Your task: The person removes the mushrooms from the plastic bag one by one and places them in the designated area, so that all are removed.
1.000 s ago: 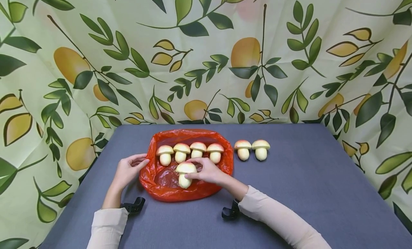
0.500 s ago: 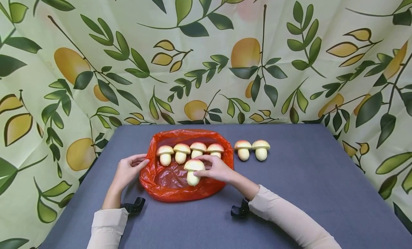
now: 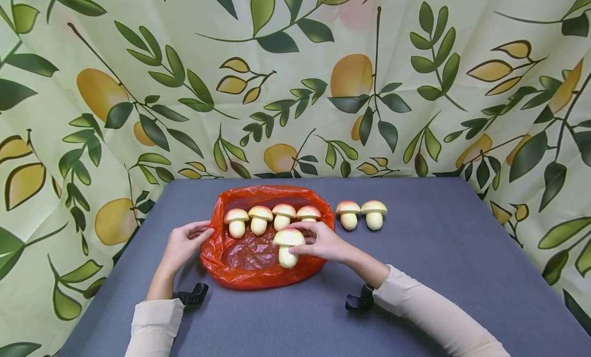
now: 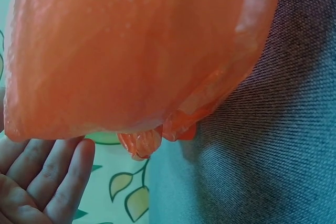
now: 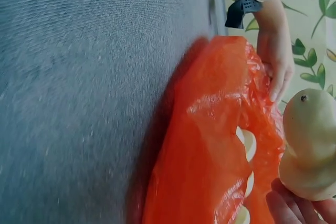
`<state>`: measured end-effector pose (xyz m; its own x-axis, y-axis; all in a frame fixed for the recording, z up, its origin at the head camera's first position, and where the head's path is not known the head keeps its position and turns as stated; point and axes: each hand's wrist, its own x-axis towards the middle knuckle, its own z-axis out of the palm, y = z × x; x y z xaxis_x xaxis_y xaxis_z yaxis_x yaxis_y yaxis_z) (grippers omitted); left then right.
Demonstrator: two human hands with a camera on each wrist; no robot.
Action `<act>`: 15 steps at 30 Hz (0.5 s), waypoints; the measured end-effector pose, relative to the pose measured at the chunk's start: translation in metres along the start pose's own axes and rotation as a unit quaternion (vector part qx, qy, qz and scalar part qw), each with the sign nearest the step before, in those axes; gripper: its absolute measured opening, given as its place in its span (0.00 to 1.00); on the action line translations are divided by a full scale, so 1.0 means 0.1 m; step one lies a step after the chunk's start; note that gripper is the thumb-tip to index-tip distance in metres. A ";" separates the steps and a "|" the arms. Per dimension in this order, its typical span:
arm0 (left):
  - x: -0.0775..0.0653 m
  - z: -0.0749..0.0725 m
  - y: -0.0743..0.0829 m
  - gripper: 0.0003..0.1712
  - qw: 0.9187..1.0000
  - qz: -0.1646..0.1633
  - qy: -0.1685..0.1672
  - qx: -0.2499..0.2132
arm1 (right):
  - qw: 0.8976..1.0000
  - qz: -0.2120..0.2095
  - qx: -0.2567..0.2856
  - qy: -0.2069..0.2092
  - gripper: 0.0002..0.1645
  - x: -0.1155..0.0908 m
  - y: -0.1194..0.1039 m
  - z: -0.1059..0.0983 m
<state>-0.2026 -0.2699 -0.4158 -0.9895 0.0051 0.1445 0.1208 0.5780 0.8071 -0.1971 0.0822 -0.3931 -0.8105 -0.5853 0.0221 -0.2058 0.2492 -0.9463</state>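
Observation:
A red plastic bag (image 3: 258, 281) lies wide-mouthed on the table, its rim rolled outward. At its left rim, my left hand (image 3: 183, 244) pinches the plastic between thumb and fingertips; the left wrist view has its fingers (image 4: 68, 174) below the bag's side. My right hand (image 3: 323, 241) grips a toy mushroom (image 3: 288, 239), pale yellow with a reddish tint on the cap, by its side, upright over the bag's front right part. Within the bag several similar mushrooms (image 3: 237, 229) stand in a row along the back, the rightmost partly hidden by my right hand.
Two more mushrooms (image 3: 374, 221) rest on the grey tablecloth (image 3: 438, 254) just right of the bag. A leaf-and-fruit patterned curtain (image 3: 295, 90) hangs behind the table and along its sides. Black wrist mounts (image 3: 360, 299) sit on both forearms.
My right hand has moved right with the mushroom, from the middle of the bag toward its right side. The left hand and the bag stay put.

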 end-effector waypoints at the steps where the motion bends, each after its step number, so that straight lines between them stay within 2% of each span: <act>1: 0.00 0.00 0.00 0.20 1.000 0.000 0.000 -0.001 | 1.000 -0.003 0.001 -0.003 0.34 -0.01 0.00 -0.02; 9: -0.01 -0.01 0.01 0.20 1.000 -0.003 -0.001 -0.003 | 0.999 -0.025 -0.040 -0.005 0.33 -0.14 0.04 -0.21; 15: -0.01 0.00 0.01 0.21 1.000 -0.008 -0.005 0.000 | 0.999 -0.016 -0.028 -0.009 0.35 -0.25 0.05 -0.33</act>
<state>-0.2017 -0.2695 -0.4145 -0.9920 0.0051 0.1261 0.1058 0.5782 0.8090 -0.1959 0.1241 -0.3875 -0.7938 -0.6065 0.0457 -0.2623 0.2735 -0.9254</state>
